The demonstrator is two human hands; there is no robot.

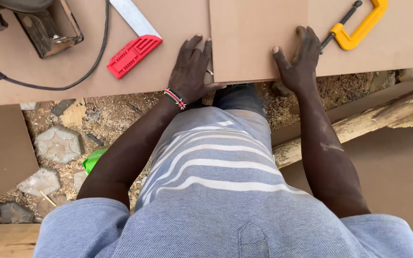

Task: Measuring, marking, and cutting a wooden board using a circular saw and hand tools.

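While both hands press flat, clasping nothing, the left hand (190, 69) and right hand (299, 59) steady one panel (256, 40) on a board (72, 71); one square (134, 40), one clamp (359, 28), sawdust ground (111, 119).

No packages, labels, signs or screens in view.
Nothing of that kind appears near either hand on the workbench.
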